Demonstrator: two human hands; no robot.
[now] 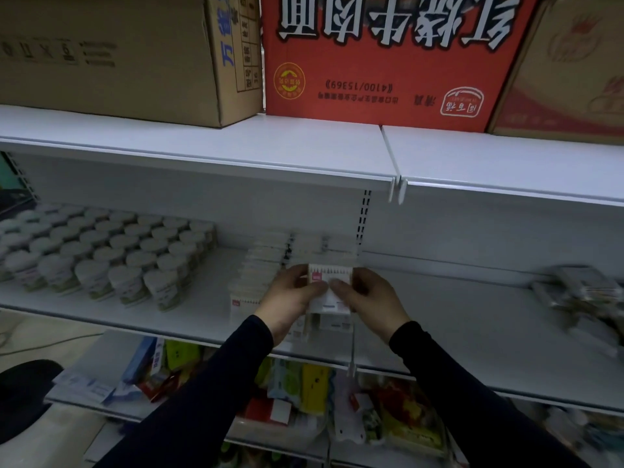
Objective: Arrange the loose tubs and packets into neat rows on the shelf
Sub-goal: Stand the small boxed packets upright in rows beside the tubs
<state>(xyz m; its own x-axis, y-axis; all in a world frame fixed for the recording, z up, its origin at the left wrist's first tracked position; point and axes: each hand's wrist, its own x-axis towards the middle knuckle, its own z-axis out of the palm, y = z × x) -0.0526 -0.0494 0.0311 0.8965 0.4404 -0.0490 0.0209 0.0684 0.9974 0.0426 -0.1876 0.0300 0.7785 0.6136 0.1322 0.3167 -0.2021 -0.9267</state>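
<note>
At centre frame, above the front edge of the white shelf [189, 319], both hands hold one small packet [329, 276] that looks like cotton swabs, though blur makes that uncertain. Left hand [292, 298] grips its left side with curled fingers, thumb across the front; right hand [369, 297] pinches its right side the same way. Just behind and to the left, more such packets [256, 271] stand in rows. Left of centre, white tubs [108, 255] fill ordered rows. At right of the frame, loose packets [587, 295] lie jumbled. Along the top, cardboard boxes [111, 52] and a red box [388, 55] sit on the upper shelf.
</note>
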